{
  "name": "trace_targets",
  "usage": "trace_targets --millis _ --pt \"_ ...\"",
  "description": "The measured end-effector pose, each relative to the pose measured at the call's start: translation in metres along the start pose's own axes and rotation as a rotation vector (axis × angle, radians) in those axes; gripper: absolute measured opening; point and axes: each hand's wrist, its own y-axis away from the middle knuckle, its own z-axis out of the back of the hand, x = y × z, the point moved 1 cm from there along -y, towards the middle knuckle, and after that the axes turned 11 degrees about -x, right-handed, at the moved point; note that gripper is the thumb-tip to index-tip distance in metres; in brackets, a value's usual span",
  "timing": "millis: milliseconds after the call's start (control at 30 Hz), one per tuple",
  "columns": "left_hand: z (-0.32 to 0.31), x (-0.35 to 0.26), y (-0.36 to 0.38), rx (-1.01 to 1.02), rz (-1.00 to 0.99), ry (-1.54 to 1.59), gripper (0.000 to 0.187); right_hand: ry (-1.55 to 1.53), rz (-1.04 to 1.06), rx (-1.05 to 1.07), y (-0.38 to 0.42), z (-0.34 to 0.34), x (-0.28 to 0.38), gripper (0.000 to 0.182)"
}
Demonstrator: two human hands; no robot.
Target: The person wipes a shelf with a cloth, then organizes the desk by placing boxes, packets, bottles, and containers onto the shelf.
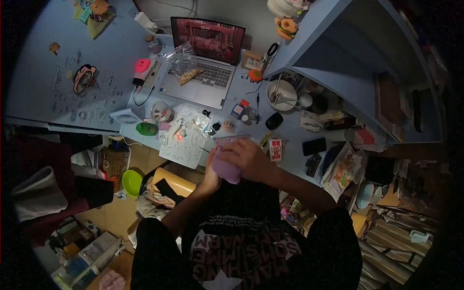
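Close to my chest, at the desk's front edge, I hold a soft-looking purple cloth or pouch (226, 169). My left hand (210, 175) grips it from the left side, its fingers mostly hidden behind it. Across its top and right side, my right hand (249, 158) lies with the fingers bent over it. Whether anything is inside the purple thing cannot be seen. Just beyond my hands are written paper sheets (186, 150) with small items on them. A red-and-white packet (275, 150) lies to the right of my right hand.
An open laptop (200, 72) stands at the back, a clear plastic bag (183, 65) on its keyboard. To the right are a bowl (282, 96) with utensils, a black mouse (274, 121) and a phone (314, 146). A green bottle (146, 128) and small fan (128, 117) sit left.
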Motion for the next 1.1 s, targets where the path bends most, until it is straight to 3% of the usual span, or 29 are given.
trace_targets --millis 100,167,267,400,467,500,567,600,667,800,900,1000,1067,1100 --pt "0.003 0.004 -0.003 -0.029 -0.03 -0.004 0.038 0.031 -0.165 -0.035 0.006 -0.004 -0.032 0.042" --pt "-0.002 -0.002 0.006 0.048 0.116 0.058 0.043 0.047 -0.355 0.017 0.01 0.005 -0.052 0.035" --pt "-0.005 -0.006 0.011 0.037 0.12 0.043 0.046 0.022 -0.407 -0.069 0.003 0.025 -0.061 0.037" --pt "-0.005 0.0 0.007 0.078 0.101 0.079 0.047 -0.104 -0.308 -0.183 -0.024 0.023 -0.017 0.037" --pt "0.026 0.03 -0.015 0.036 -0.245 -0.269 0.049 -0.136 -0.102 0.085 -0.025 0.008 0.003 0.039" --pt "0.016 0.018 -0.005 0.041 -0.243 -0.271 0.049 -0.132 -0.105 0.083 -0.02 0.006 -0.002 0.039" --pt "-0.014 -0.017 0.024 -0.044 0.118 0.113 0.052 0.004 -0.14 0.088 -0.009 -0.003 -0.026 0.038" --pt "-0.01 -0.017 0.02 -0.042 0.112 0.118 0.052 0.006 -0.132 0.09 -0.005 0.001 -0.04 0.038" --pt "0.004 -0.013 0.013 -0.004 0.087 0.047 0.054 0.039 -0.362 0.037 0.007 0.016 -0.064 0.038" --pt "0.005 -0.014 0.013 0.006 0.073 0.079 0.054 0.036 -0.41 -0.156 -0.001 0.038 -0.037 0.038" --pt "0.01 -0.01 0.005 -0.03 0.095 0.105 0.05 -0.027 -0.245 -0.134 -0.002 0.02 0.018 0.037" --pt "0.03 0.003 -0.011 0.009 -0.074 0.013 0.059 0.056 -0.063 -0.074 0.018 -0.001 0.023 0.04" --pt "0.009 -0.016 0.011 -0.112 -0.098 -0.018 0.054 0.075 -0.407 -0.075 0.021 0.022 0.008 0.043" --pt "0.007 -0.015 0.014 -0.112 -0.1 -0.016 0.054 0.075 -0.404 -0.073 0.029 0.028 -0.003 0.043"
